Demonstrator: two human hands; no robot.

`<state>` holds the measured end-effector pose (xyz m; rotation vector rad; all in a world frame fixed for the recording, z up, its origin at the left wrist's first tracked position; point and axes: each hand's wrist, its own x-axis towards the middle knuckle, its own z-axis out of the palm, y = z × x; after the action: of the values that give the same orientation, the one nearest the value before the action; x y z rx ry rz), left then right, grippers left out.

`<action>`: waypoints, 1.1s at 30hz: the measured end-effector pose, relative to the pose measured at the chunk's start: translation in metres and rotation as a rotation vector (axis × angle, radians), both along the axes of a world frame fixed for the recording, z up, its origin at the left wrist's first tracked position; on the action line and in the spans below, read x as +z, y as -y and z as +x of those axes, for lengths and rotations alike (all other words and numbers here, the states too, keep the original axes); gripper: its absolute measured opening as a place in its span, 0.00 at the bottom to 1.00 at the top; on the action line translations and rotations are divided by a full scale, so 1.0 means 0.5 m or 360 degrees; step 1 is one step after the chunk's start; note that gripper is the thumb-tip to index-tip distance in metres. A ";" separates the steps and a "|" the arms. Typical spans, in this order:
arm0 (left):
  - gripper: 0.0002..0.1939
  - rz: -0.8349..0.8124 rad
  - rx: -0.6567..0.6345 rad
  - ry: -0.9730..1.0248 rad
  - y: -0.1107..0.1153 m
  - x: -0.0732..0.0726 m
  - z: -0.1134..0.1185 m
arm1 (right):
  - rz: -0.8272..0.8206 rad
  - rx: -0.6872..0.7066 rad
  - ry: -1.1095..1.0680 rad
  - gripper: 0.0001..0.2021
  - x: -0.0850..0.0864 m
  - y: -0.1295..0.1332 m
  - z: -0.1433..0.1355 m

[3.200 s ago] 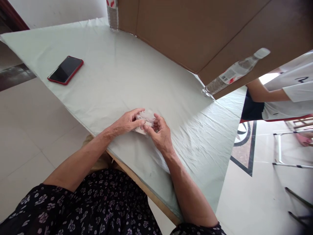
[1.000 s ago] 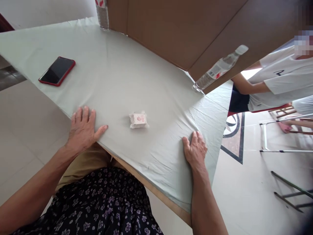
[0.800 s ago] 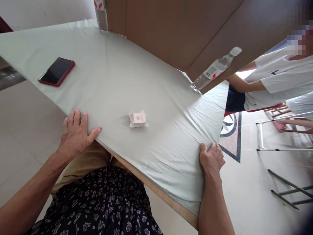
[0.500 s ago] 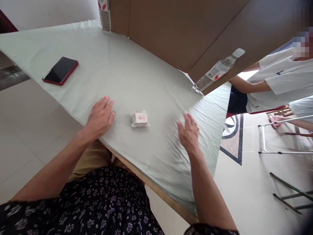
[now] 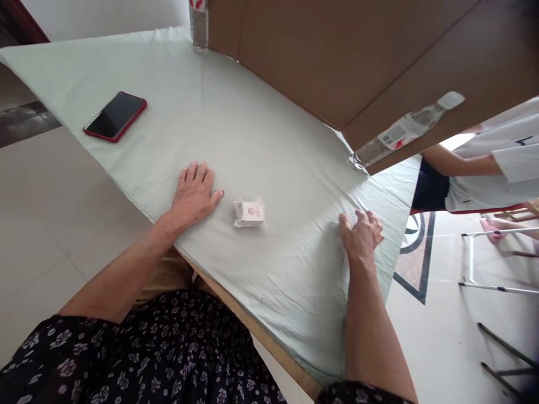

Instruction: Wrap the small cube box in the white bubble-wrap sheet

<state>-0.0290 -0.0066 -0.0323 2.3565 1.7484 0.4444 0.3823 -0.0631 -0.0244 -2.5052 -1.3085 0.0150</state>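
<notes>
My left hand (image 5: 195,193) lies flat on the pale green tablecloth (image 5: 269,140), its fingers spread and nothing in it. Just to its right sits a small white box in clear wrapping (image 5: 250,214), with a pinkish print on its face; neither hand touches it. Farther right, my right hand (image 5: 361,233) rests on the cloth with its fingers apart and slightly bent, holding nothing. Small wrinkles run through the cloth around it.
A phone in a red case (image 5: 115,116) lies at the left. Brown cardboard panels (image 5: 328,56) stand across the far side, with a plastic bottle (image 5: 406,132) against them at the right and another bottle (image 5: 199,25) at the left. Beyond sits a person in a white shirt (image 5: 475,163).
My right hand has moved right and come down on the cloth. My left hand has flattened, with its fingers spread wider. The view has shifted slightly; the box still lies between my hands.
</notes>
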 end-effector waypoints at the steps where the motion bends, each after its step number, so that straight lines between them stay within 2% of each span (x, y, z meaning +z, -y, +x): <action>1: 0.31 0.0007 0.0001 0.0018 -0.001 0.000 0.001 | 0.0123 0.0206 -0.0091 0.29 0.006 0.000 -0.028; 3: 0.29 0.0026 -0.0005 0.0078 -0.004 -0.001 0.000 | 0.0280 0.0833 -0.0406 0.31 0.017 -0.008 -0.102; 5: 0.28 0.0041 -0.0047 0.0200 -0.006 0.001 -0.006 | 0.0275 0.1307 -0.0747 0.36 0.025 -0.022 -0.177; 6: 0.28 0.0037 -0.0089 0.0293 -0.005 0.003 -0.010 | 0.0218 0.1450 -0.0899 0.39 0.028 -0.030 -0.208; 8: 0.29 -0.0027 -0.0200 0.0515 0.003 0.011 -0.015 | 0.0108 0.1601 -0.1092 0.44 0.029 -0.041 -0.251; 11: 0.35 -0.0250 -0.0368 0.0775 0.026 0.028 -0.006 | 0.0046 0.1694 -0.1138 0.50 0.019 -0.043 -0.276; 13: 0.41 -0.0397 -0.0451 0.0820 0.040 0.039 0.014 | 0.0094 0.1748 -0.1068 0.50 0.009 -0.036 -0.282; 17: 0.50 -0.0588 -0.0564 0.0818 0.045 0.056 0.058 | 0.0327 0.1700 -0.0873 0.38 -0.009 -0.014 -0.302; 21: 0.50 -0.0729 -0.0624 0.0976 0.022 0.060 0.079 | 0.0586 0.1495 -0.0739 0.34 -0.025 -0.005 -0.320; 26: 0.45 -0.0680 -0.0621 0.1030 0.005 0.040 0.087 | 0.0519 0.1455 -0.0752 0.36 -0.021 -0.005 -0.308; 29: 0.43 -0.0579 -0.0657 0.0986 0.007 0.028 0.092 | 0.0661 0.1415 -0.0758 0.23 -0.001 -0.003 -0.292; 31: 0.44 -0.0542 -0.0689 0.0987 0.008 0.024 0.094 | 0.0771 0.1395 -0.0646 0.11 0.015 -0.003 -0.286; 33: 0.44 -0.0520 -0.0704 0.1000 0.007 0.020 0.096 | 0.0781 0.1453 -0.0459 0.05 0.030 -0.004 -0.286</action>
<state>0.0188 -0.0101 -0.0225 1.9836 0.9135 0.6678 0.2394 -0.0612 -0.0095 -1.3046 -1.9048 0.2181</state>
